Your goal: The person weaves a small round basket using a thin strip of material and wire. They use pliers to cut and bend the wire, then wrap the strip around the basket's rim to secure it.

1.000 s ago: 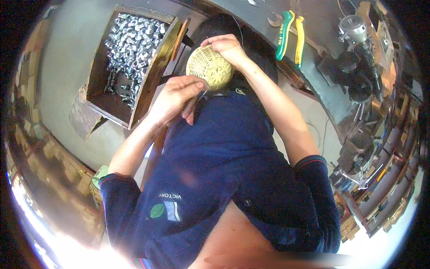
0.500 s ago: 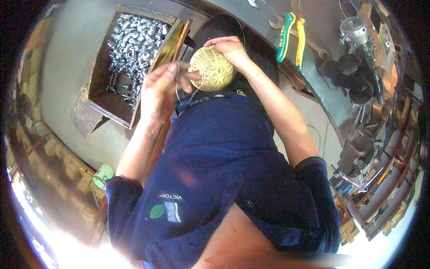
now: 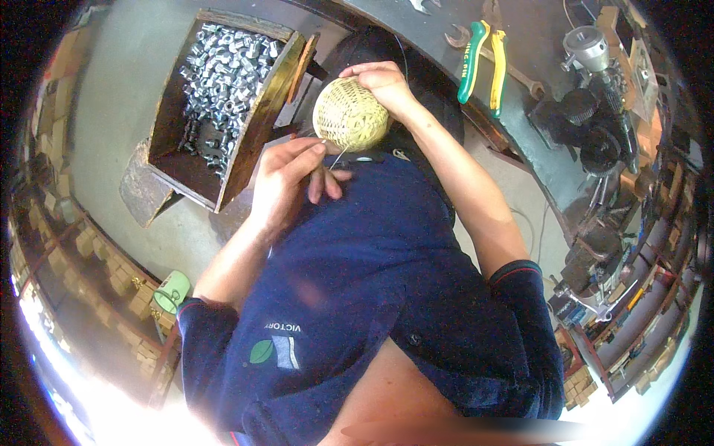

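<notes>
A small round basket (image 3: 349, 115), woven from pale yellow-green strips, sits above my lap with its patterned, rounded side showing. My right hand (image 3: 378, 88) is closed on its far right edge, thumb and fingers gripping it. Just below the basket's near left side is my left hand (image 3: 297, 172). Its thumb and forefinger are pinched together, and the other fingers curl loosely beneath. A thin pale strip (image 3: 339, 157) runs between those fingers and the basket's lower edge. What the fingertips grip is partly hidden.
To the left stands a wooden box (image 3: 256, 123) holding many metal nuts (image 3: 227, 67). On the dark workbench at right lie green-and-yellow-handled pliers (image 3: 483, 67), a wrench (image 3: 513, 70) and a metal fixture (image 3: 587, 50). A green container (image 3: 172, 290) is at lower left, near shelves with small boxes.
My left hand has moved down and slightly right, from beside the basket to below its near left edge. The looped strip now shows as a short, straight length. My right hand keeps its hold.
</notes>
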`<state>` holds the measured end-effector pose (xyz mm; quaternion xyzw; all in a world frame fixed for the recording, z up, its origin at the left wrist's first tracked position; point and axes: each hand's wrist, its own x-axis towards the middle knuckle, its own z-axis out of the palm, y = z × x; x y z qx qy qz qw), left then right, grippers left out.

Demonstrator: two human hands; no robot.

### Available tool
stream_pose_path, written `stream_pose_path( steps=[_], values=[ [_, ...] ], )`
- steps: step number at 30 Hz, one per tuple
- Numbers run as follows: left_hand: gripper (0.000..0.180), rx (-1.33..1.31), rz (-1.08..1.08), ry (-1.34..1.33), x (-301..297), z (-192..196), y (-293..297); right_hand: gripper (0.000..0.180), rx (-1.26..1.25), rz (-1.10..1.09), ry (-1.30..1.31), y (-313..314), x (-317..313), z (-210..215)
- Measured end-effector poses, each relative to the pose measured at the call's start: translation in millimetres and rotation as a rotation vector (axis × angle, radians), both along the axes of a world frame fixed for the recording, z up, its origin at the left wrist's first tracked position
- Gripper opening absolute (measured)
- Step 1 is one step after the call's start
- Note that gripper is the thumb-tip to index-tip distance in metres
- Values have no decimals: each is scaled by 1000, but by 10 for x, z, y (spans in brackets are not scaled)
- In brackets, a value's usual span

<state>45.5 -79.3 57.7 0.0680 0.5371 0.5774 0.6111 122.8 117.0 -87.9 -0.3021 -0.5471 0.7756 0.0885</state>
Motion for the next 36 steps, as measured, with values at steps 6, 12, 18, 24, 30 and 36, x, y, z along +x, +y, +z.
stream_pose_path(
  steps=[6, 12, 18, 24, 30, 36],
  values=[
    [21, -230, -317, 71, -154, -233, 270, 31, 11, -5, -10, -3, 10, -3],
    [20, -290, -396, 315, -135, -237, 439, 30, -5, -28, -1, -36, 53, 65],
    [22, -285, -354, 420, -60, -188, 363, 29, -27, -64, 47, -66, 97, 103],
    [23, -266, -384, 462, 10, -263, 393, 26, 23, -55, 77, -62, 101, -24],
    [25, -281, -411, 575, 52, -228, 452, 29, 121, -39, 2, -60, 86, -55],
    [20, -93, -391, 970, 88, -350, 397, 27, 163, -86, 2, -91, 97, -42]
  ],
)
